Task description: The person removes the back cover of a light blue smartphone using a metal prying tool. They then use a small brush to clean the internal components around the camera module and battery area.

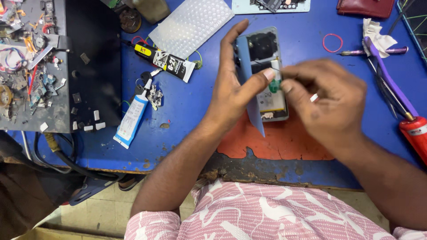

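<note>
My right fingers (289,84) are pinching a small green-tipped tool (275,84) over the open phone (267,71), its tip touching the phone's insides. My left hand (233,89) is gripping the phone by its left edge, thumb (260,79) pressing across the middle, fingers stretching up along the side and propping the phone tilted above the blue surface (195,115). Just below the hands, an orange worn patch (275,142) is showing. Left of my left fingers, two glue tubes are lying: a black one (164,62) and a white one (132,116). Right of my right hand (327,98), a purple brush (391,82) and a red rubber band (332,42) are resting.
</note>
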